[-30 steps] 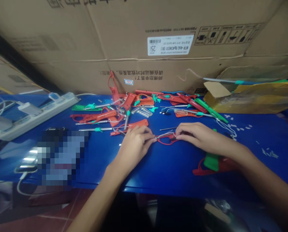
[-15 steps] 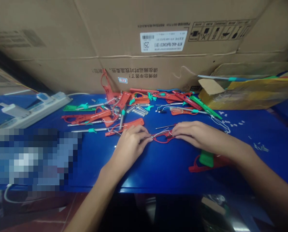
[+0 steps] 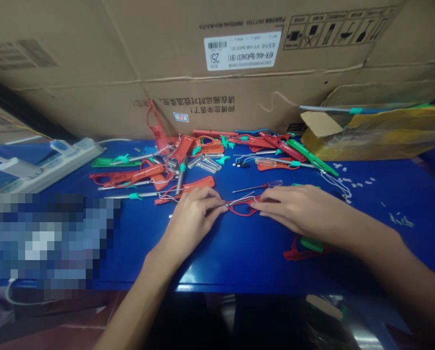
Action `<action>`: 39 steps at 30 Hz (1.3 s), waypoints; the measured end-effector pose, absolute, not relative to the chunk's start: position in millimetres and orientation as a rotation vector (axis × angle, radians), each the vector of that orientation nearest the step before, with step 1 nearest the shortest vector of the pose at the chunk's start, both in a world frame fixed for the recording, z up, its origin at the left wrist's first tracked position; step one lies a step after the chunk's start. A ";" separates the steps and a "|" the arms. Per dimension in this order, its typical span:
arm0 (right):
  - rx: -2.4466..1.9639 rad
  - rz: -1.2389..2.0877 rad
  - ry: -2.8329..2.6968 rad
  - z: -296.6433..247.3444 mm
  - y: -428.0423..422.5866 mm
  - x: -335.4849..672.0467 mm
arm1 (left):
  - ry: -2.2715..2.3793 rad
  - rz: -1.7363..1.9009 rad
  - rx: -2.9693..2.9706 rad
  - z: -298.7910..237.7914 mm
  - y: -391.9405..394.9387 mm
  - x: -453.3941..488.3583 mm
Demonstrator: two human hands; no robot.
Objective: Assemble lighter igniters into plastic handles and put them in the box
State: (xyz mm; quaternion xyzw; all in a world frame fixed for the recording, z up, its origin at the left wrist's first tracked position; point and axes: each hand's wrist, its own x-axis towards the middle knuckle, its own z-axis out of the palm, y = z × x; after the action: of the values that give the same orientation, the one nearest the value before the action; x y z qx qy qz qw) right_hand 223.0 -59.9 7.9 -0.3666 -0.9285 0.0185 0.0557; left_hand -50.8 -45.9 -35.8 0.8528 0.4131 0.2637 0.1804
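Note:
Between my hands is a red plastic lighter shell (image 3: 241, 213) with a trigger loop, lying low over the blue table, and white wires (image 3: 243, 199) run along its upper side. My left hand (image 3: 199, 209) pinches the shell's left end between thumb and fingertips. At the other end, my right hand (image 3: 290, 206) has its fingers closed on the shell and hides that part. A small screwdriver (image 3: 252, 187) with a reddish clear handle lies just behind the shell. Under my right forearm rest another red shell (image 3: 294, 253) and a green piece (image 3: 312, 244).
Red and green lighter shells (image 3: 130, 179), metal tubes and clear tanks (image 3: 208, 165) are heaped along the back. Behind them stands a large cardboard box (image 3: 181, 43). A yellow-taped carton (image 3: 371, 138) is at right, a power strip (image 3: 57, 170) at left. Small white pieces (image 3: 356, 183) lie right.
My right hand has shifted slightly along the shell, and the screwdriver's handle now shows. My left hand keeps its pinch. The whole view has moved a little.

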 end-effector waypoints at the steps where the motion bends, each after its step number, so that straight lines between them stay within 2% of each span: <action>1: -1.136 0.092 -2.797 7.8 -59.9 222.4 | 1.170 0.739 2.406 -35.6 -45.9 -50.9; 4: -1.166 0.148 -2.791 6.2 -60.5 221.9 | 1.190 0.725 2.399 -34.9 -46.0 -50.7; 11: -1.145 -0.027 -2.839 5.1 -64.8 216.4 | 1.172 0.711 2.425 -34.0 -46.0 -49.5; 16: -1.133 0.001 -2.854 6.6 -60.8 215.4 | 1.168 0.686 2.502 -35.1 -45.3 -51.1; 19: -1.102 0.048 -2.767 6.3 -55.0 220.5 | 1.174 0.640 2.543 -35.3 -47.8 -51.6; 24: -1.170 -0.102 -2.544 7.7 -42.3 231.9 | 1.240 0.765 2.536 -22.2 -52.5 -46.7; 32: -1.037 0.071 -2.527 -3.8 -33.6 228.5 | 0.897 0.674 3.011 11.3 13.1 -45.6; 36: -1.025 0.104 -2.543 -4.3 -39.1 217.9 | 0.768 0.765 2.910 5.9 20.7 -45.4; 39: -1.034 0.160 -2.595 -4.9 -41.1 213.4 | 0.631 0.597 2.811 -3.9 6.8 -43.1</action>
State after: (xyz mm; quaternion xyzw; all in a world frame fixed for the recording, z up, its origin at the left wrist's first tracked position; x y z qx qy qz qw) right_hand 213.4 -41.1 -4.9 -0.3640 -0.9138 0.0564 0.1710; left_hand -43.1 6.8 -3.9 0.9506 0.2135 0.2020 0.0993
